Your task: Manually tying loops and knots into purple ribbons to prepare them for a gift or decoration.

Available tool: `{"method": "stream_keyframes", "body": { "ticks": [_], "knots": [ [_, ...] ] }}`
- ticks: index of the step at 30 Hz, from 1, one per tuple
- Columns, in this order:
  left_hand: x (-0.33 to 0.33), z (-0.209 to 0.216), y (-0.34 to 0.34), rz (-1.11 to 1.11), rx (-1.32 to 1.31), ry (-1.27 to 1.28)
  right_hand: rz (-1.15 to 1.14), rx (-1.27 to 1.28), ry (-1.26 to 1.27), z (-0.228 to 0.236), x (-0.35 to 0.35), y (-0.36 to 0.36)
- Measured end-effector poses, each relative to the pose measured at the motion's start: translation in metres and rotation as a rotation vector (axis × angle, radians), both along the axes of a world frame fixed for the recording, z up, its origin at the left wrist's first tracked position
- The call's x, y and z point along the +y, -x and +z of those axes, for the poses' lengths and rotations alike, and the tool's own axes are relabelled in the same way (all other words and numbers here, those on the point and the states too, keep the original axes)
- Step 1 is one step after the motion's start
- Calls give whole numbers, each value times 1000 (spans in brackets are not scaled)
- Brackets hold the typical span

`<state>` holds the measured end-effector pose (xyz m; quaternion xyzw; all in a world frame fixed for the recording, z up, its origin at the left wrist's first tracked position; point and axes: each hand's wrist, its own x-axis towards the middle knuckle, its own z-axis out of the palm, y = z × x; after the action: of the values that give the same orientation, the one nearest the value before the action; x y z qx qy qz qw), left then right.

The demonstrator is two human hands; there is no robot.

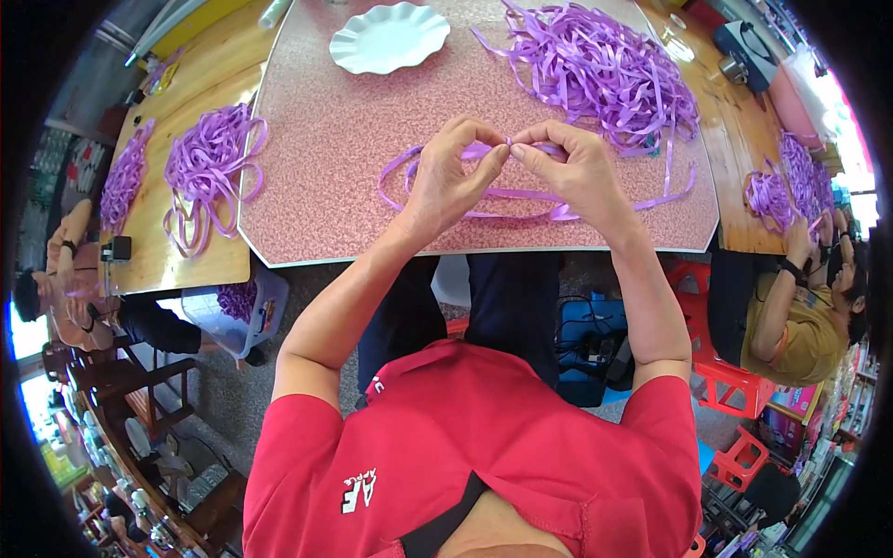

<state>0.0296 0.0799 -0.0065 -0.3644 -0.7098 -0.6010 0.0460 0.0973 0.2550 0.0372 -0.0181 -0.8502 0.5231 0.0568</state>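
Both my hands meet above the near middle of the pink speckled table (326, 186). Thumb and fingertips of my left hand (453, 172) pinch a purple ribbon (521, 194), and my right hand (579, 169) pinches it at the same spot. A small bit of the ribbon shows between the fingertips; whether it is knotted there I cannot tell. The rest of that ribbon lies in loose loops on the table under my hands, with one end reaching out to the right. A big tangled heap of purple ribbons (595, 70) lies just beyond my right hand.
A white scalloped plate (389, 39) sits at the far left of the table. More ribbon bundles (209, 158) lie on the wooden table at left. Co-workers sit at left (79, 279) and right (791, 316). Beside the left table stands a clear plastic bin (251, 325); red stools (735, 386) stand at right.
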Motion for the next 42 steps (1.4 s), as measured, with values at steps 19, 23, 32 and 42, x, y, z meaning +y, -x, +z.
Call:
{"method": "stream_keyframes", "body": {
  "ticks": [19,23,32,42],
  "knots": [
    [-1,-4,-4,-12,-49,-17,31,9,0,0,0,-3],
    [-1,-5,-6,-32,-95,-14,54,-59,39,5,1,-4],
    [-2,-7,-9,-59,-128,-1,77,-270,110,17,3,-6],
    [-1,-9,-13,-66,-287,-13,81,-60,73,-4,1,-4]
  ]
}}
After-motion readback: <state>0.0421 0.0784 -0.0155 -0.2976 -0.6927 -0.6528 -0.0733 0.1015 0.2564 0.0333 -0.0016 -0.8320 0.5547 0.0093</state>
